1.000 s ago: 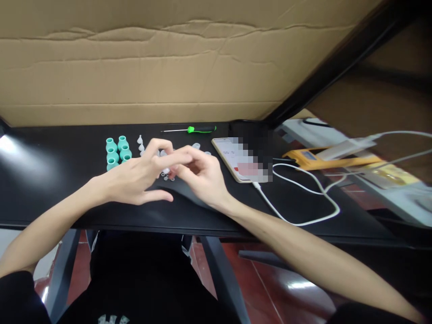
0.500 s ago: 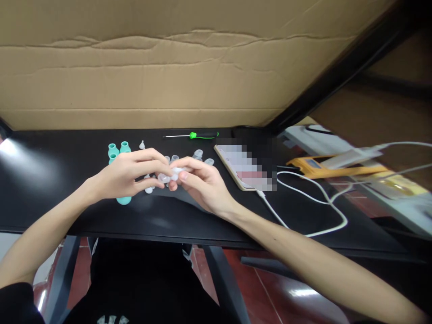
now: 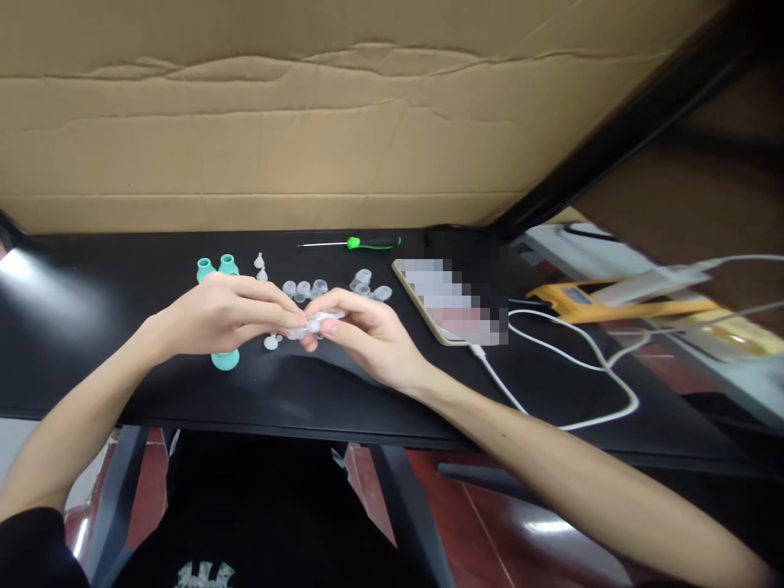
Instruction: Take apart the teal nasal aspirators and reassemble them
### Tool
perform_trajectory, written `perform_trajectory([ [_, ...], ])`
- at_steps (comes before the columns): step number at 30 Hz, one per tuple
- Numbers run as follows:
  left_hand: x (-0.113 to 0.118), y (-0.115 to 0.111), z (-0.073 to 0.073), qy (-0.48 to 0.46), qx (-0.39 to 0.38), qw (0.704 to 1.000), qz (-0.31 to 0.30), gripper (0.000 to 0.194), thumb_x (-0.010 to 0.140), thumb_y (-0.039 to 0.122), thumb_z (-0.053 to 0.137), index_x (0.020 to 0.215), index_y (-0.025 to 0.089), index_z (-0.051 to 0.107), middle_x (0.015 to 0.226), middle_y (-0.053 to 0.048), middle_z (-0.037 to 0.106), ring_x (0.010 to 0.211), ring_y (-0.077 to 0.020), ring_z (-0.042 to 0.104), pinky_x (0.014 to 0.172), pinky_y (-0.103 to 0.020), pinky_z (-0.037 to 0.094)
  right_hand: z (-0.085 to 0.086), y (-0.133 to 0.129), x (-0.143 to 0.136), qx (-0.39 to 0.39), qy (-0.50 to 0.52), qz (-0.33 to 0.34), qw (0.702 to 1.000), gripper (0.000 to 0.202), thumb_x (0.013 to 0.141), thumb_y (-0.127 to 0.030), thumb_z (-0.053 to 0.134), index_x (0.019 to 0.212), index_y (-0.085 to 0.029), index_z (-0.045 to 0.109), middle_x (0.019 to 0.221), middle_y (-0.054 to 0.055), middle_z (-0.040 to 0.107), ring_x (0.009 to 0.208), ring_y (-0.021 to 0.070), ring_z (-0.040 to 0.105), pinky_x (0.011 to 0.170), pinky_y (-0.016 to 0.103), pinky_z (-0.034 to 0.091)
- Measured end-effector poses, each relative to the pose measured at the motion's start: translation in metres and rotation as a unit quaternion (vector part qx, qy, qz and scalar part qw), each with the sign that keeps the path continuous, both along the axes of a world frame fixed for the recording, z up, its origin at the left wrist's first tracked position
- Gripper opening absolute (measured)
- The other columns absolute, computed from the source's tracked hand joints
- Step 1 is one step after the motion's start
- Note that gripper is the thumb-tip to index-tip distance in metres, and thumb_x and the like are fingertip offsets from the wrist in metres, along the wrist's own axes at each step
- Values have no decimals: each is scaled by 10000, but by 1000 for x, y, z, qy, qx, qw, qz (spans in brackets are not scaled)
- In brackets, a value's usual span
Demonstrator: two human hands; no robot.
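Observation:
In front of me, my left hand (image 3: 229, 314) and my right hand (image 3: 373, 331) meet over the black table. Between their fingertips is a small whitish plastic piece with a clear cap-like part (image 3: 298, 333); its exact shape is partly covered. My left fingers pinch its left side, my right thumb and fingers grip its right side. Teal bulb-shaped bottles (image 3: 225, 360) stand partly hidden behind and below my left hand. Small white pointed nozzles (image 3: 260, 262) lie beyond it, and another white piece (image 3: 270, 343) is below it. Several clear caps (image 3: 304, 288) sit just past my fingertips.
More clear caps (image 3: 363, 278) lie toward the phone (image 3: 429, 314), which has a white cable (image 3: 499, 384) plugged in. A green and black screwdriver (image 3: 373, 242) lies at the back. Cardboard (image 3: 306, 155) rises behind the table. A yellow tool (image 3: 563, 302) is at right.
The clear cap and white piece between my fingers have tilted and sit closer together. My left fingers have closed in, uncovering more caps and a second white nozzle behind. The view shifted slightly.

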State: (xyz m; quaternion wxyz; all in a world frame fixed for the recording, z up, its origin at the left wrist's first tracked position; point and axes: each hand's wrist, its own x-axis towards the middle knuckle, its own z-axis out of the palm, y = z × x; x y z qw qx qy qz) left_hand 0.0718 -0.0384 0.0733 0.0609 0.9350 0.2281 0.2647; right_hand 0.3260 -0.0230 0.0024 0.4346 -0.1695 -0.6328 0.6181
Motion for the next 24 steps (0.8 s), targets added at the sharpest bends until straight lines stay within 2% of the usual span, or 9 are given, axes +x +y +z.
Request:
perform_trajectory([
  [3,0,-2,8,5,39,999,-1,261,1121,239,566,1158,292,819,1116,-11,851,992,-132,815,905,-237,660,2,1,0,-2,1,0,1000,265,968,-481,832,1022,-224,800,910,32,820,765,159,775,790,323,684],
  [5,0,-7,15,-13,83,996,27,223,1121,277,588,1191,276,800,1095,-17,844,960,-129,805,863,-225,645,4,2,0,-3,13,-10,1000,261,966,-472,838,1070,-236,805,916,17,815,762,149,777,808,319,680],
  [7,0,-18,20,-23,112,989,96,205,1118,310,604,1215,257,777,1068,-22,828,870,-120,779,782,-218,617,4,2,1,1,22,-22,1000,245,967,-447,842,1111,-250,816,939,6,810,772,137,780,823,304,674],
  [9,-2,-33,19,-20,114,975,187,195,1108,325,619,1212,239,760,1087,-31,808,788,-110,738,721,-223,585,4,2,2,9,21,-31,999,230,976,-434,834,1120,-255,828,960,8,806,786,132,780,827,294,669],
  [12,-6,-59,-1,-44,80,947,307,197,1100,331,621,1220,218,728,1107,-39,779,799,-123,723,772,-252,601,4,1,1,12,14,-45,999,228,984,-436,823,1112,-248,836,966,21,797,800,136,772,826,298,670],
  [16,-7,-85,-48,-27,46,920,389,368,1062,369,657,1393,212,628,1257,-106,740,1010,-236,754,877,-374,646,5,-1,-3,-7,7,-45,999,234,982,-444,822,1099,-241,834,969,25,778,804,130,762,838,300,672],
  [18,-4,-90,-64,-8,50,914,402,259,1077,327,618,1304,202,632,1212,-107,753,1039,-269,753,872,-407,638,6,-1,-3,-12,-4,-44,999,242,968,-446,836,1092,-238,831,966,23,769,801,130,758,836,301,670],
  [21,5,-90,-68,0,28,924,381,74,1097,276,586,1134,216,606,1161,-64,753,953,-224,755,793,-351,607,4,0,-3,-8,-22,-49,999,258,894,-417,909,1062,-240,825,954,13,758,792,131,750,779,278,654],
  [24,13,-79,-56,-17,18,942,336,125,1088,329,639,1097,218,582,1163,-38,733,861,-165,734,671,-270,552,3,1,-2,10,-35,-53,998,265,844,-379,952,1025,-239,820,980,14,759,782,120,735,702,235,614],
])
